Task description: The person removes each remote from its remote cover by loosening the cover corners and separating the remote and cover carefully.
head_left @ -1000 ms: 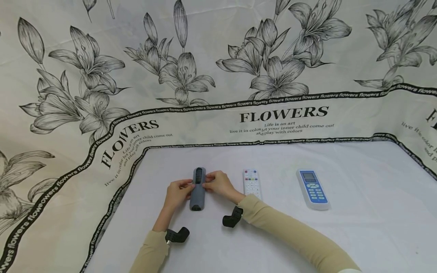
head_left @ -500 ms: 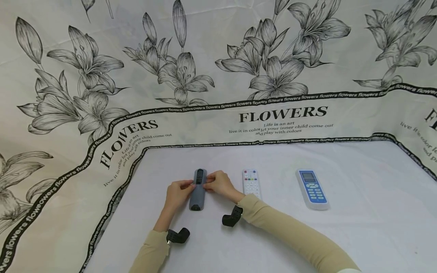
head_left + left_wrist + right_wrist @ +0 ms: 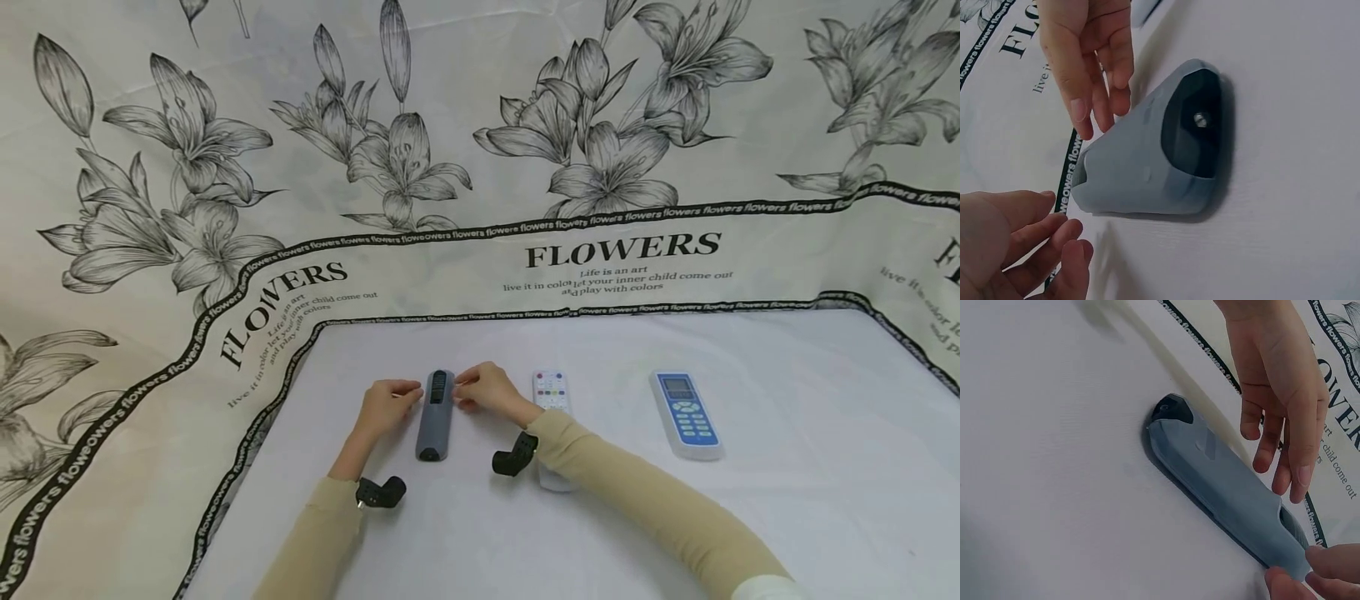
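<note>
Near the desk's (image 3: 810, 400) far left corner, the grey remote (image 3: 435, 429) could be knocked askew if brushed by the left hand (image 3: 385, 408) or right hand (image 3: 489, 392), both relaxed beside it with nothing gripped, and the white remote (image 3: 551, 390) dragged by the right sleeve (image 3: 652, 492).

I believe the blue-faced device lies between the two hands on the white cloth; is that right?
Not quite: the head view shows the grey device between the left hand and right hand on the white cloth; the blue-faced device lies farther right.
</note>
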A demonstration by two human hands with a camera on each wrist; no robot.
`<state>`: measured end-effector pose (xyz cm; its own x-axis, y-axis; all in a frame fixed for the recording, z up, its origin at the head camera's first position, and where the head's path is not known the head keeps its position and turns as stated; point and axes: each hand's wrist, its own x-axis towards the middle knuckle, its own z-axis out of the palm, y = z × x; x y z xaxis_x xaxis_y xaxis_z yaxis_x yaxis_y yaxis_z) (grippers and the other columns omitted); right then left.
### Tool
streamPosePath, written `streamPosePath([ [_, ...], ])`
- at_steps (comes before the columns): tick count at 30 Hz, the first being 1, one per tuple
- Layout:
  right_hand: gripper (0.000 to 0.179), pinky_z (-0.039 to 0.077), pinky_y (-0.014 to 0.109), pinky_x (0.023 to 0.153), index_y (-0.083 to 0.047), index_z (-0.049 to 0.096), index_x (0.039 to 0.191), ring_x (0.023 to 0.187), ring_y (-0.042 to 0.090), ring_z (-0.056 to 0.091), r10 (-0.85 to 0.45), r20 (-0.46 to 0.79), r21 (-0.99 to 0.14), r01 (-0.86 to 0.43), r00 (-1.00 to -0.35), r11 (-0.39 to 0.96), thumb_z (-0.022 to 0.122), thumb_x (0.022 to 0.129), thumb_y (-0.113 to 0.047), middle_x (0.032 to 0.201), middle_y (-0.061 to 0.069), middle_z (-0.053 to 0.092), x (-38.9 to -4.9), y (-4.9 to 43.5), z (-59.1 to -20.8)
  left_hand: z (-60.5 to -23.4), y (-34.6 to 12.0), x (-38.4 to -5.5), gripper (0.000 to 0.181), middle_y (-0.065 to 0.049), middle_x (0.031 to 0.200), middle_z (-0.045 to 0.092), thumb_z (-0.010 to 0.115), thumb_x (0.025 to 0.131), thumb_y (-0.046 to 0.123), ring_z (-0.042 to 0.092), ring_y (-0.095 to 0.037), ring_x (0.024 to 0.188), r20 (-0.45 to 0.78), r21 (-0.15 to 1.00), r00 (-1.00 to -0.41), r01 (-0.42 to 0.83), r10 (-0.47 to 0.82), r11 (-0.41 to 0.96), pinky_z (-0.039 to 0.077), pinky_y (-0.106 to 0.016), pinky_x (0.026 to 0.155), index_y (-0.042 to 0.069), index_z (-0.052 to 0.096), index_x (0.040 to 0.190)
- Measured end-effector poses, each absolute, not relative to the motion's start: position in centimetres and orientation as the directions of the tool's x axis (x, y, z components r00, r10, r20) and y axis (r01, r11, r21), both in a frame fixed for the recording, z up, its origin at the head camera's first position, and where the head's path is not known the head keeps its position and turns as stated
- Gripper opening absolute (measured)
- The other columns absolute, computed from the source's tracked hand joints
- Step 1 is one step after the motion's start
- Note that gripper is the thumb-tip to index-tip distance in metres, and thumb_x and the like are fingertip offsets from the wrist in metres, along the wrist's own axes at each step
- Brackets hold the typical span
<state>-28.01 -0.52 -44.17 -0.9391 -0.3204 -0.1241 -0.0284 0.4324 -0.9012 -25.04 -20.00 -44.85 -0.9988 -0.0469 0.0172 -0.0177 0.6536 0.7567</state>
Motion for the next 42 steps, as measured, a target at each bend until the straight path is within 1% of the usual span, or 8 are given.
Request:
streamPosePath([
  [9, 0.031, 0.051, 0.018, 0.059, 0.003, 0.065, 0.116, 0.067, 0.012, 0.067, -0.278, -0.125, -0.895, -0.012, -0.952, 0.446, 0.065, 0.087, -0.008, 0.099, 0.018, 0.073, -29.5, -0.5, -43.5, -44.1, -20.0, -27.1, 0.029, -0.016, 0.097, 0.072, 0.062, 0.092, 0.018, 0.063, -0.013, 0.074, -0.048, 0.767, -0.996, -0.087, -0.078, 0.635, 0.054, -0.023, 0.06, 0.0, 0.069, 0.114],
  [17, 0.03, 0.054, 0.019, 0.061, 0.004, 0.066, 0.116, 0.066, 0.008, 0.065, -0.245, -0.14, -0.918, 0.034, -0.959, 0.395, 0.065, 0.087, -0.007, 0.102, 0.019, 0.072, -30.7, -0.9, -43.9, -43.9, -20.0, -28.7, 0.032, -0.015, 0.099, 0.072, 0.061, 0.093, 0.022, 0.062, -0.01, 0.067, -0.112, 0.724, -0.991, -0.129, -0.068, 0.678, 0.05, -0.021, 0.059, 0.001, 0.068, 0.115],
  [19, 0.029, 0.055, 0.02, 0.062, 0.004, 0.066, 0.115, 0.066, 0.009, 0.066, -0.232, -0.148, -0.921, 0.049, -0.961, 0.386, 0.066, 0.087, -0.006, 0.101, 0.019, 0.072, -31.0, -1.0, -44.1, -44.0, -20.0, -29.0, 0.033, -0.014, 0.099, 0.072, 0.061, 0.092, 0.024, 0.061, -0.009, 0.067, -0.132, 0.713, -0.989, -0.14, -0.065, 0.687, 0.049, -0.02, 0.06, 0.001, 0.069, 0.114],
  [23, 0.024, 0.056, 0.021, 0.06, 0.004, 0.069, 0.108, 0.062, 0.01, 0.067, -0.222, -0.16, -0.933, 0.074, -0.962, 0.353, 0.066, 0.086, -0.005, 0.088, 0.017, 0.074, -31.4, -1.1, -44.8, -44.4, -19.9, -29.4, 0.035, -0.012, 0.096, 0.072, 0.061, 0.092, 0.028, 0.061, -0.01, 0.069, -0.169, 0.697, -0.984, -0.164, -0.062, 0.698, 0.048, -0.02, 0.061, 0.0, 0.069, 0.113],
  [26, 0.021, 0.055, 0.019, 0.056, 0.005, 0.07, 0.105, 0.058, 0.008, 0.065, -0.215, -0.165, -0.937, 0.085, -0.962, 0.338, 0.067, 0.087, -0.006, 0.084, 0.018, 0.074, -31.3, -1.2, -45.0, -44.6, -19.8, -29.4, 0.036, -0.011, 0.095, 0.071, 0.062, 0.092, 0.029, 0.061, -0.01, 0.07, -0.176, 0.695, -0.983, -0.167, -0.059, 0.699, 0.048, -0.02, 0.06, 0.0, 0.069, 0.113],
  [31, 0.023, 0.053, 0.016, 0.053, 0.005, 0.07, 0.106, 0.057, 0.005, 0.062, -0.2, -0.185, -0.936, 0.11, -0.962, 0.335, 0.067, 0.088, -0.009, 0.087, 0.019, 0.073, -30.9, -1.5, -45.0, -44.9, -19.7, -29.3, 0.037, -0.01, 0.091, 0.071, 0.062, 0.092, 0.029, 0.059, -0.01, 0.069, -0.174, 0.701, -0.983, -0.163, -0.056, 0.694, 0.046, -0.019, 0.059, 0.0, 0.069, 0.113],
  [38, 0.024, 0.054, 0.017, 0.054, 0.003, 0.07, 0.106, 0.062, 0.007, 0.065, -0.181, -0.197, -0.936, 0.13, -0.964, 0.327, 0.068, 0.088, -0.012, 0.089, 0.018, 0.074, -30.9, -1.8, -45.1, -45.1, -19.4, -29.2, 0.036, -0.006, 0.081, 0.07, 0.063, 0.091, 0.031, 0.056, -0.008, 0.063, -0.148, 0.701, -0.987, -0.149, -0.062, 0.697, 0.044, -0.018, 0.055, 0.002, 0.071, 0.111],
  [42, 0.024, 0.055, 0.018, 0.057, 0.003, 0.071, 0.106, 0.065, 0.009, 0.067, -0.179, -0.2, -0.936, 0.134, -0.963, 0.327, 0.068, 0.088, -0.013, 0.092, 0.018, 0.074, -30.8, -1.9, -45.1, -45.0, -19.4, -29.1, 0.036, -0.007, 0.082, 0.071, 0.064, 0.09, 0.031, 0.056, -0.009, 0.062, -0.151, 0.706, -0.987, -0.149, -0.059, 0.692, 0.044, -0.019, 0.056, 0.002, 0.071, 0.11],
])
